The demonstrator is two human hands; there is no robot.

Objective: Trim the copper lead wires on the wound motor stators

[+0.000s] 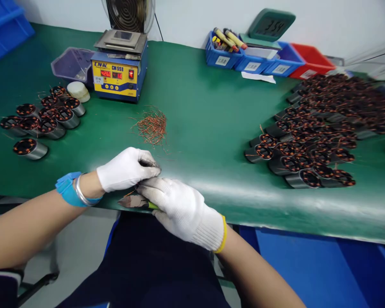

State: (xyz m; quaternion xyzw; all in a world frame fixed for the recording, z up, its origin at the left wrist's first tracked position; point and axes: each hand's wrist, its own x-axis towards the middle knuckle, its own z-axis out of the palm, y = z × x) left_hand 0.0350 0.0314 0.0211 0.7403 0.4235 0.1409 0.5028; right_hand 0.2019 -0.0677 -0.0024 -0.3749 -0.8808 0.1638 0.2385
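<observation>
My left hand (126, 169), in a white glove, is closed with its thumb and fingers pinched together near the table's front edge. Whatever it pinches is hidden. Just to its right, touching or nearly so, my right hand (181, 207) in a white knitted glove is wrapped around cutting pliers (133, 201) with a green handle. Their jaws point left, below my left wrist. A thin copper wire shows above the jaws, by the right fingertips. Beyond both hands lies a loose pile of copper wire clippings (152, 126).
Several wire-wound stators (35, 149) stand at the left; a larger group (303, 179) fills the right. A blue and yellow solder pot (120, 81) stands at the back beside a purple bin (70, 64). Blue bins (223, 60) and a red bin (311, 60) line the wall.
</observation>
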